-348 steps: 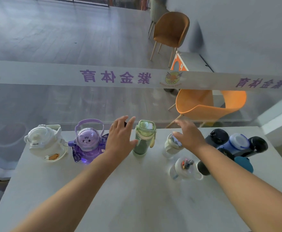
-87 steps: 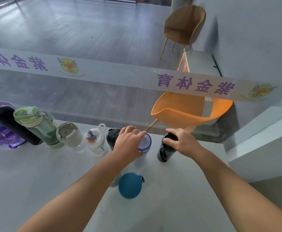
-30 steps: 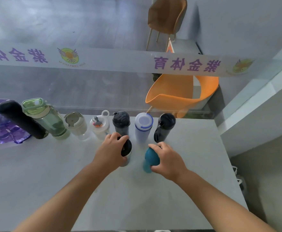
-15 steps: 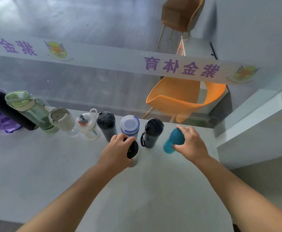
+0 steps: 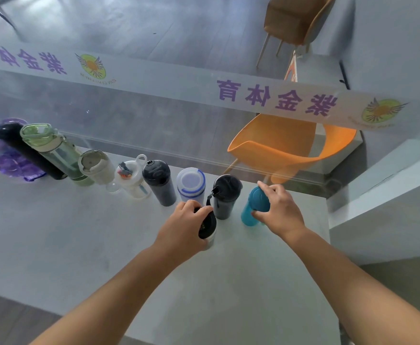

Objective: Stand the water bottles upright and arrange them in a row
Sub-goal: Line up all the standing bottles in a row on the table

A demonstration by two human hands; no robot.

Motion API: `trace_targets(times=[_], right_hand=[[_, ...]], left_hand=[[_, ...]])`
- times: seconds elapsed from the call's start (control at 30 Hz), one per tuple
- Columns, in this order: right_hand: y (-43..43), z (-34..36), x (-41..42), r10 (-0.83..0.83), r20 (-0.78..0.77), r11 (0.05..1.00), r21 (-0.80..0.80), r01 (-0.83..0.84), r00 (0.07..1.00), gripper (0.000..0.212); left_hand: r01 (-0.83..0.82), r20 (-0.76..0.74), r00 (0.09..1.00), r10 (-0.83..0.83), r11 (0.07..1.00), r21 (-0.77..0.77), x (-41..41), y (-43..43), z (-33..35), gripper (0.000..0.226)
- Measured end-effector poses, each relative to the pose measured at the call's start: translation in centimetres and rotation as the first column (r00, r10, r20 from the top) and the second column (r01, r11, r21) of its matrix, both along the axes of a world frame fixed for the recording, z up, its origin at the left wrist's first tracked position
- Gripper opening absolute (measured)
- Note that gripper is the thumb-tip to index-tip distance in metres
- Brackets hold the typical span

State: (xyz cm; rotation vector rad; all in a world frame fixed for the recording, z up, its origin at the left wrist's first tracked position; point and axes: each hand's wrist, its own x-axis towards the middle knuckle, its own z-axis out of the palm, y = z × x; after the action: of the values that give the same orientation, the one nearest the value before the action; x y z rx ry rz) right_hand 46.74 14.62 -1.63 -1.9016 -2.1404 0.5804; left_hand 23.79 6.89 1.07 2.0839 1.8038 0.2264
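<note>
**Desk:** Head camera, looking down: your right hand (image 5: 282, 211) sets the teal bottle (image 5: 253, 207) at the right end of the row on the bench (image 5: 228, 282). Why there?

**Caption writer:** Because that end is the open slot. You have the teal bottle just beside the black bottle with the strap (image 5: 225, 196), in line with the blue-ringed white bottle (image 5: 191, 184) and the dark grey bottle (image 5: 159, 181). Your right grip is closed around its cap and shoulder, fingers on top, thumb at the side.

**Desk:** And your left hand (image 5: 184, 226)?

**Caption writer:** Closed over the black-capped bottle (image 5: 207, 226), which stands in front of the row, not yet in it. Judging by the layout, you hold it ready to slot in next, probably past the teal one.

**Desk:** Which way do the two point?

**Caption writer:** Both have their long axis close to vertical, caps up toward you. The teal one leans slightly, and whether its base is flat on the bench cannot be told. Your hand covers most of the black-capped one's body.

**Desk:** The rest?

**Caption writer:** Further left, the small white bottle with the loop (image 5: 131, 176), the beige-lidded cup (image 5: 96, 166) and the green bottle (image 5: 52, 150) stand upright; the wide lens makes them look tilted. Beyond them the view blurs.
</note>
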Motion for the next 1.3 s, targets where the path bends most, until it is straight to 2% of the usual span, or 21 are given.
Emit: trace_targets(times=[0.23, 0.33, 0.43, 0.5, 0.63, 0.73, 0.83, 1.07, 1.17, 1.3], right_hand=[[-0.9, 0.2, 0.6, 0.041, 0.033, 0.998, -0.055, -0.039, 0.999, 0.096], [-2.7, 0.2, 1.2, 0.025, 0.13, 0.987, 0.153, -0.045, 0.991, 0.089], [-4.9, 0.3, 1.3, 0.052, 0.056, 0.924, 0.376, -0.07, 0.997, 0.07], [-6.3, 0.4, 0.8, 0.134, 0.015, 0.901, 0.415, -0.128, 0.991, 0.059], [-8.3, 0.8, -1.2, 0.297, -0.052, 0.912, 0.31, -0.267, 0.954, 0.046], [-8.6, 0.8, -3.0, 0.341, -0.025, 0.92, 0.213, -0.328, 0.94, 0.064], [-8.5, 0.3, -4.5, 0.336, 0.05, 0.92, 0.197, -0.339, 0.941, 0.075], [-9.0, 0.2, -2.7, 0.24, 0.015, 0.949, 0.206, -0.237, 0.971, 0.072], [-9.5, 0.5, -0.2, 0.159, 0.019, 0.966, 0.205, -0.159, 0.987, 0.074], [-9.0, 1.1, 3.8, 0.022, 0.012, 0.981, 0.193, -0.024, 1.0, 0.075]], left_hand=[[0.081, 0.008, 0.997, -0.08, 0.996, -0.028, 2.2, -0.6, 0.2, 0.07], [0.097, 0.052, 0.994, -0.096, 0.995, -0.03, 3.2, -0.8, -0.1, 0.076], [0.1, 0.101, 0.99, -0.098, 0.995, -0.014, 4.0, -1.0, -0.8, 0.078], [0.1, 0.143, 0.985, -0.097, 0.995, -0.018, 4.3, -1.0, -1.2, 0.08], [0.11, 0.238, 0.968, -0.086, 0.989, -0.094, 3.4, -0.9, -1.2, 0.091], [0.122, 0.184, 0.978, -0.099, 0.986, -0.117, 1.7, -0.7, -0.8, 0.088], [0.083, 0.179, 0.982, -0.065, 0.992, -0.096, 0.7, -0.4, -0.3, 0.076], [-0.093, 0.314, 0.947, 0.067, 0.993, 0.066, 1.9, 1.4, 1.7, 0.052], [-0.101, 0.284, 0.956, 0.07, 0.99, 0.094, 3.0, 2.6, 2.1, 0.048], [-0.022, 0.202, 0.979, -0.003, 0.992, 0.122, 5.2, 3.6, 2.8, 0.046]])
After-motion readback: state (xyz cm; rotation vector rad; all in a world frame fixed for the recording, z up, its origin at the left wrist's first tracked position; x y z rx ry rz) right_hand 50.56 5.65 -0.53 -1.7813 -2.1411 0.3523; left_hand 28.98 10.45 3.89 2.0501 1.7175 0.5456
